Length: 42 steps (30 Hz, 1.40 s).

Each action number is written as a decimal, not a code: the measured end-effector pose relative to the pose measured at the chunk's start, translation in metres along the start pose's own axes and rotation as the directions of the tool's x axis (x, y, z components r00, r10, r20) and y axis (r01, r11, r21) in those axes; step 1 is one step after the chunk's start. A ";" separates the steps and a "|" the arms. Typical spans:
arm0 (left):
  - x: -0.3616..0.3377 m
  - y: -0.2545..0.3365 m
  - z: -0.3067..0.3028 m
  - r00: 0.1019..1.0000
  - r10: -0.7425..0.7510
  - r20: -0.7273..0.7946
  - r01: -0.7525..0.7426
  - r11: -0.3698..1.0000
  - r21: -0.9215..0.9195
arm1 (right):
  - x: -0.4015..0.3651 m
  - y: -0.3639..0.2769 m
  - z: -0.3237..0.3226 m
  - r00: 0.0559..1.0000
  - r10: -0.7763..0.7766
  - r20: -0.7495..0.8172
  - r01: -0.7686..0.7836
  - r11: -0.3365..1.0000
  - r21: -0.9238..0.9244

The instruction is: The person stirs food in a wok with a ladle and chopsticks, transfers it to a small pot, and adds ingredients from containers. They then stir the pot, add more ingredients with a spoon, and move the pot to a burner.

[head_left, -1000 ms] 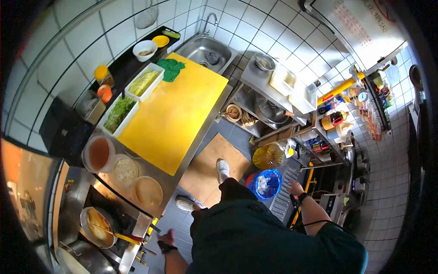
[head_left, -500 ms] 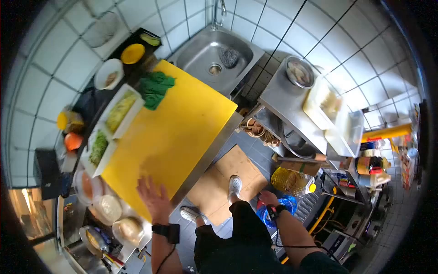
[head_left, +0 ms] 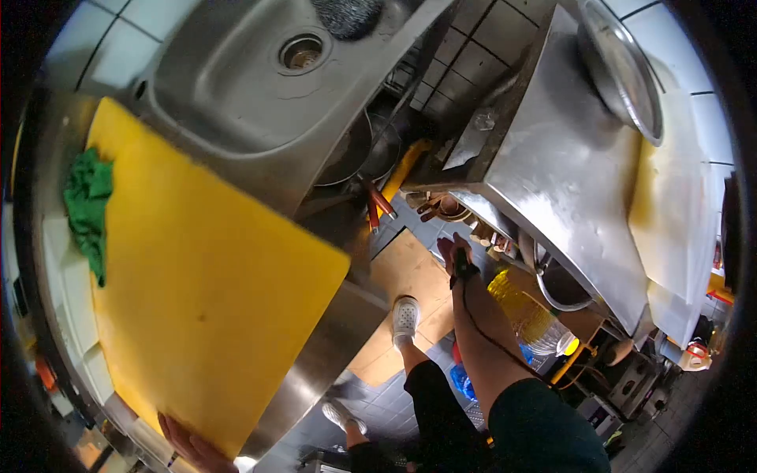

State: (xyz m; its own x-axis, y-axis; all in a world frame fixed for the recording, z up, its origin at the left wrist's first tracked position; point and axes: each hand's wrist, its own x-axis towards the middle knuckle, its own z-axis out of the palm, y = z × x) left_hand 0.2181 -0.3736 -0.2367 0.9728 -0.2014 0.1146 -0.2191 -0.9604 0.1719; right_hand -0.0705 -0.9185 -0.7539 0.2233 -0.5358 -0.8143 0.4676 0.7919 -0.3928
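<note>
My left hand rests flat on the near corner of the yellow cutting board, fingers stretched out and partly cut off by the dark rim of the view. My right hand reaches forward and low over the floor, beside the lower shelf under the steel table. Its fingers look apart, and I see nothing in them. Closest to it are several brown wooden-looking pieces on that shelf. A crumpled green cloth lies on the board's far left edge.
A steel sink with a dark scouring pad adjoins the board. Red-handled pans sit below it. The steel table carries a metal bowl. An oil jug stands low right; cardboard covers the floor.
The view has moved closer to the sink and steel table. My right hand has gone from near the oil jug and blue bag forward toward the lower shelf. My left hand remains at the board.
</note>
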 end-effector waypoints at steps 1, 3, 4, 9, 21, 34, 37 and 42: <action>0.005 0.042 -0.009 0.985 0.174 0.010 -0.175 0.982 0.071 | 0.074 0.006 -0.066 0.972 -0.227 0.067 0.234 0.882 -0.408; 0.005 0.075 -0.025 0.955 0.249 0.160 -0.274 0.948 0.159 | 0.051 -0.006 0.013 0.981 0.047 -0.186 -0.049 0.999 -0.010; 0.007 0.080 -0.024 0.952 0.254 0.172 -0.284 0.943 0.175 | 0.055 -0.007 0.025 0.989 0.011 -0.145 -0.013 1.000 -0.011; 0.005 0.100 -0.024 0.976 0.078 0.201 -0.101 0.990 0.102 | 0.072 -0.012 0.039 0.996 -0.028 -0.083 0.028 1.000 0.002; 0.001 0.062 -0.026 0.957 0.220 0.189 -0.243 0.964 0.106 | 0.039 -0.041 0.041 0.990 -0.128 -0.057 0.125 0.991 -0.050; 0.000 0.043 -0.005 0.995 0.025 0.093 -0.025 1.000 0.003 | -0.133 -0.058 -0.002 0.994 -0.110 0.010 0.103 0.890 -0.443; -0.001 0.044 -0.011 0.984 0.166 0.058 -0.165 0.986 -0.020 | -0.224 -0.080 0.003 0.999 -0.031 -0.021 0.013 0.804 -0.594; 0.006 0.065 -0.030 0.983 0.182 0.023 -0.179 0.979 -0.098 | -0.404 -0.127 0.098 0.999 0.039 -0.001 -0.024 0.592 -0.806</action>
State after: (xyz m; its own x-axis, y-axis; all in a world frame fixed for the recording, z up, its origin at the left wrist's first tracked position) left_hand 0.2077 -0.4320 -0.1951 0.9180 -0.3777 0.1211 -0.3964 -0.8851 0.2441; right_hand -0.1365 -0.8312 -0.3333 0.2403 -0.5038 -0.8297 -0.4177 0.7179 -0.5569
